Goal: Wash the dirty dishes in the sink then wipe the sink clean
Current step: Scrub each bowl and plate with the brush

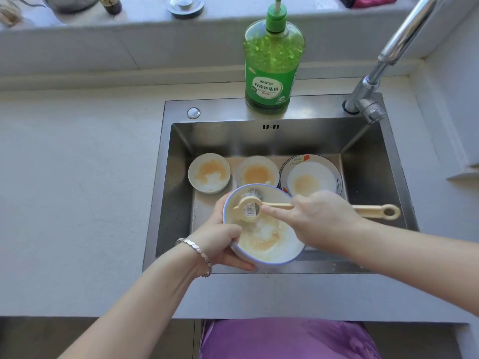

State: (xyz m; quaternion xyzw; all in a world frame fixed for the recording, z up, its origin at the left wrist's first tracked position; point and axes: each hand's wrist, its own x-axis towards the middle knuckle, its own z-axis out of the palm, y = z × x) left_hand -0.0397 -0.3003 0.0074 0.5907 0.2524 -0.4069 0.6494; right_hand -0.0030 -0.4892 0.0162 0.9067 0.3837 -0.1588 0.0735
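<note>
A white bowl with a blue rim (267, 244), smeared with yellowish residue and foam, is tilted over the front of the steel sink (373, 156). My left hand (223, 237) grips its left rim, thumb inside. My right hand (316, 221) holds a cream long-handled dish brush (375, 211), index finger stretched along the handle toward the round brush head, which rests inside the bowl. Behind it on the sink floor sit two small dirty bowls (208, 173) (256, 172) and a patterned plate (313, 177) with residue.
A green dish-soap pump bottle (272, 66) stands on the sink's back ledge. The chrome faucet (388, 55) rises at the back right. A grey counter (77, 177) surrounds the sink. A sink strainer (185, 5) and jars sit on the windowsill.
</note>
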